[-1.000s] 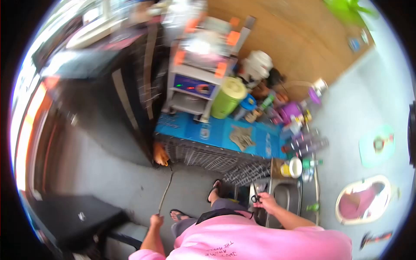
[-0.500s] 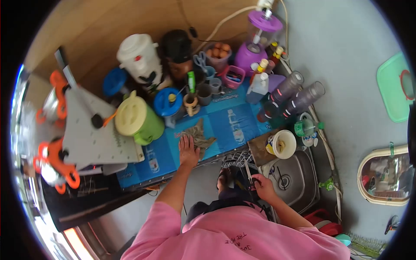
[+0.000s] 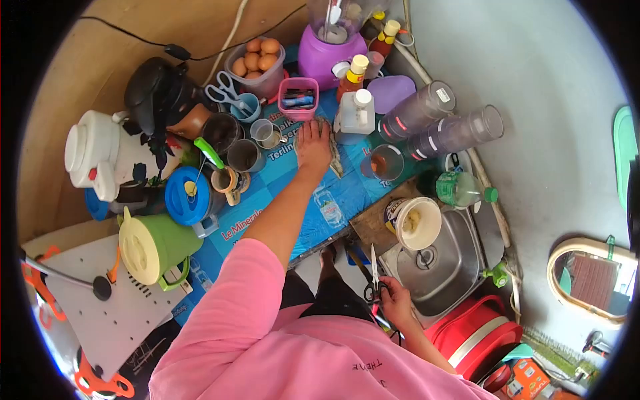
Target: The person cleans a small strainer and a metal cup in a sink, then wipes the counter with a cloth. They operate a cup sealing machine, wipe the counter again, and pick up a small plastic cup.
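Note:
My left hand (image 3: 313, 150) lies flat with fingers spread on a grey-brown cloth (image 3: 336, 160), on the blue printed table cover (image 3: 293, 213). The cloth shows mostly at the hand's right side. Just beyond the fingertips stands a pink basket (image 3: 298, 100) of small packets, and a white-capped bottle (image 3: 355, 115) is to the right. My right hand (image 3: 396, 301) is closed around the handles of scissors (image 3: 375, 273), blades pointing up, beside the sink's left edge.
A metal sink (image 3: 460, 267) is at the right, with an open white tub (image 3: 419, 223) at its upper edge. Tall tumblers (image 3: 460, 133) lean by the wall. Cups, a green pitcher (image 3: 157, 248), eggs (image 3: 257, 60) and a purple blender (image 3: 327, 57) crowd the table's left and back.
My left hand and the cloth have moved across the table toward the pink basket and bottle. The view has shifted and turned. My right hand still holds the scissors.

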The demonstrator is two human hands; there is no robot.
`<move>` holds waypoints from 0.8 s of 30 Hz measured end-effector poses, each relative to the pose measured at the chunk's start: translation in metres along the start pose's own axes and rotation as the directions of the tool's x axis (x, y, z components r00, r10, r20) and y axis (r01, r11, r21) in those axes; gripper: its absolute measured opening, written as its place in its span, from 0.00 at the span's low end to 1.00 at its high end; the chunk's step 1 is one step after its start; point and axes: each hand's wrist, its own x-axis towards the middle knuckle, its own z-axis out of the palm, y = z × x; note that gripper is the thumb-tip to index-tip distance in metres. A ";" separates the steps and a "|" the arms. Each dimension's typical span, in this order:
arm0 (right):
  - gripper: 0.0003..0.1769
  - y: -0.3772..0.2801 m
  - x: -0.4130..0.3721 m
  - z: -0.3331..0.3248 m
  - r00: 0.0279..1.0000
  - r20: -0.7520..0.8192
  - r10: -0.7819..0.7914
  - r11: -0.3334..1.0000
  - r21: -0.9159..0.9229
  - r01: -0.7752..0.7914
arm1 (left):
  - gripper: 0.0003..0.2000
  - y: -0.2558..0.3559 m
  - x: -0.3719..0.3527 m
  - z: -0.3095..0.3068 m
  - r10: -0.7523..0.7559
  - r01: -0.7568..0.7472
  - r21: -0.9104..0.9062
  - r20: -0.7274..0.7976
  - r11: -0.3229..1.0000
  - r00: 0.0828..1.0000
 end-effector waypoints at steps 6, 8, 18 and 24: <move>0.14 0.019 0.001 0.033 1.000 -0.020 0.013 1.000 -0.005 -0.013 | 0.21 -0.014 -0.066 -0.007 0.382 -0.357 -0.194 0.107 0.914 0.918; 0.12 0.026 0.007 0.043 0.992 -0.127 -0.027 0.995 0.090 0.039 | 0.21 -0.029 -0.093 -0.015 0.546 -0.489 -0.313 0.125 0.814 0.828; 0.13 0.023 0.007 0.053 0.989 -0.144 -0.009 1.000 0.011 0.011 | 0.22 0.028 -0.062 -0.029 0.277 -0.259 -0.197 0.067 0.945 0.959; 0.14 0.022 0.006 0.056 0.993 -0.120 -0.006 1.000 0.009 0.007 | 0.22 -0.039 -0.156 -0.050 0.692 -0.535 -0.499 0.205 0.682 0.692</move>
